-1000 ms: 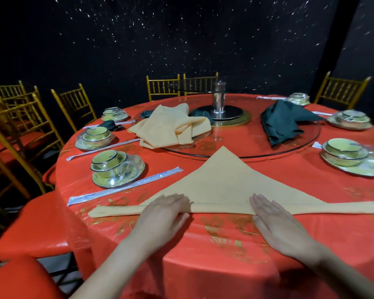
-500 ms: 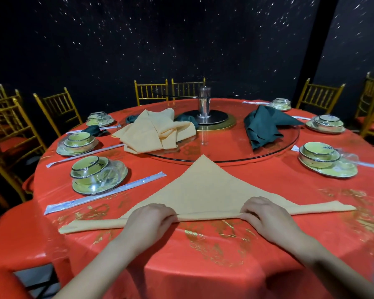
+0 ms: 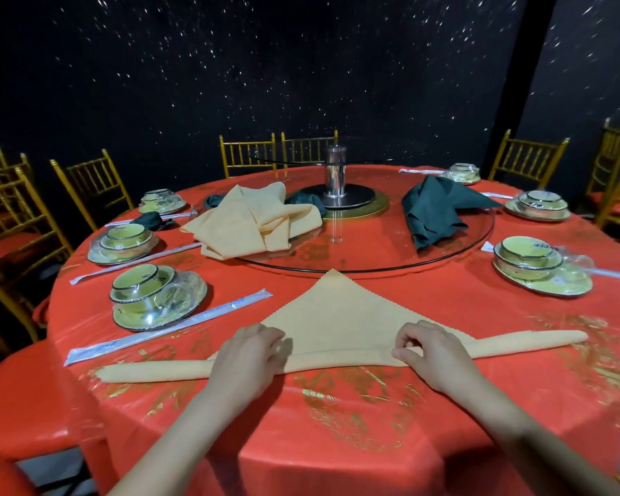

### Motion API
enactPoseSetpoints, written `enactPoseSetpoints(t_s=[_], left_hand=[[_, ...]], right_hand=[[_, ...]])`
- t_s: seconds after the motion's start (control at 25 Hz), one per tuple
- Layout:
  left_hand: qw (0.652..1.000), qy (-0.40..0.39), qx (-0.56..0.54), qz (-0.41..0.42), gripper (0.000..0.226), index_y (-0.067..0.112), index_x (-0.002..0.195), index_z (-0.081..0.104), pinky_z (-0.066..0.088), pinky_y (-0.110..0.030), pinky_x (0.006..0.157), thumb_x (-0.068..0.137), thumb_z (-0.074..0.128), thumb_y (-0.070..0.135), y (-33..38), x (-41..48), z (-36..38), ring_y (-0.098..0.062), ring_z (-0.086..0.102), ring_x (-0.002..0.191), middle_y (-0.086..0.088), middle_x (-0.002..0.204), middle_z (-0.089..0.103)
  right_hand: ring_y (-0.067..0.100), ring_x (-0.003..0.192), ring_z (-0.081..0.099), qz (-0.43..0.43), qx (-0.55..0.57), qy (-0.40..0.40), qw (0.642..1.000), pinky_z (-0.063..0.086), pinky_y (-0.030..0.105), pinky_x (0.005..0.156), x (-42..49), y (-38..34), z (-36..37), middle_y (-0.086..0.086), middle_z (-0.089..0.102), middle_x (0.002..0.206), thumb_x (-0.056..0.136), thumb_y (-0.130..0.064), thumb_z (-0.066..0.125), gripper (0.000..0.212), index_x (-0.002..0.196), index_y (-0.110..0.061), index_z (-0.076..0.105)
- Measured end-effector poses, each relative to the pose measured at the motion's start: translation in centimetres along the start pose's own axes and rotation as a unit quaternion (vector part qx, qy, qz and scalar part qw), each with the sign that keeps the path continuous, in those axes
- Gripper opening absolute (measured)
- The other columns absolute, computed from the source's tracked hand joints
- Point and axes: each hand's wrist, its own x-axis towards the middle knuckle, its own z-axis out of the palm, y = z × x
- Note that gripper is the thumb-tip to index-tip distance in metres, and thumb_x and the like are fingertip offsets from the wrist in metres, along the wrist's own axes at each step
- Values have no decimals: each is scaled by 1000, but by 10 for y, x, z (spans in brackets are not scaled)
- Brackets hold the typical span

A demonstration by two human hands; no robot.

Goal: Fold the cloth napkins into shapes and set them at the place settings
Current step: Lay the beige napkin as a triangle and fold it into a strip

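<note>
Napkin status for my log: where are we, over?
Left hand, right hand gripping rolled near edge. Napkin a flat triangle, tip toward turntable. Chopstick packet alongside, not touching.

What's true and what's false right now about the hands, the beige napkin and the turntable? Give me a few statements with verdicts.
1. The left hand and right hand both hold the rolled near edge of the beige napkin. True.
2. The beige napkin's tip points toward the person. False: it points away, toward the glass turntable.
3. A dark green napkin lies on the glass turntable. True.
4. The spare beige napkins sit on a chair. False: they lie heaped on the left part of the glass turntable.
</note>
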Motion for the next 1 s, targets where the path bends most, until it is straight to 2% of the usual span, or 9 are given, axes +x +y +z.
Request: enactPoseSetpoints(t_s=[0.08,0.16,0.32,0.4,0.44,0.48,0.56,0.68,1.0], left_hand=[[995,9,-40,94,54,19,114,63,44,-34,94,88,23,44,31,1,6,-24,53,114,0,118,62],[984,-27,-51,169,62,14,125,55,34,-35,109,86,14,38,71,2,21,-23,43,130,-5,136,52],[981,-78,6,175,88,7,145,28,11,-38,116,77,-4,52,112,3,50,-23,18,144,-12,154,25],[980,-102,34,168,95,7,149,15,5,-37,117,72,-11,57,112,2,58,-22,9,146,-11,157,14],[979,-113,42,166,97,9,150,11,2,-36,117,69,-13,58,111,1,59,-20,5,146,-9,158,9],[978,-121,44,164,99,10,150,8,-1,-35,117,68,-15,59,110,0,59,-19,2,146,-7,159,6],[978,-124,39,161,100,11,151,5,-3,-33,116,66,-16,59,112,0,57,-17,-2,146,-6,159,4],[979,-121,35,162,100,12,151,5,-5,-32,116,66,-17,59,113,-1,54,-16,-3,146,-4,159,2],[980,-111,44,160,100,15,151,3,-5,-31,116,64,-20,59,111,-1,56,-13,-4,146,-1,159,0]], right_hand=[[11,85,52,5,-3,-2,1000,40,31,80,0,0,0,-10,55,80,81,-26,69,35,63,-41,44],[11,86,52,5,2,-6,1000,40,30,81,0,-2,-2,-11,56,80,80,-27,71,36,62,-43,44],[10,89,55,-4,35,11,999,43,35,87,-1,2,1,-15,58,83,76,-31,74,29,65,-44,51],[11,103,56,-15,31,22,999,41,37,98,-6,7,1,-13,63,101,79,-45,61,12,84,-36,66],[11,118,51,-21,4,3,1000,33,34,109,-10,9,-1,-11,60,121,82,-59,46,43,105,-31,67],[8,133,37,-38,-39,-32,998,17,27,116,-14,12,-1,-11,43,142,80,-75,25,74,128,-28,55],[-1,141,0,-45,-133,-93,986,-8,20,112,-26,20,-4,-19,1,148,62,-85,-19,111,149,-28,18],[-7,135,-16,-15,-142,-139,980,-12,20,111,-33,29,-16,-21,-10,148,50,-84,-32,118,150,-31,3],[-9,131,-15,60,-148,-140,977,-8,23,115,-40,54,-38,-14,-4,157,41,-86,-33,126,150,-32,2]])
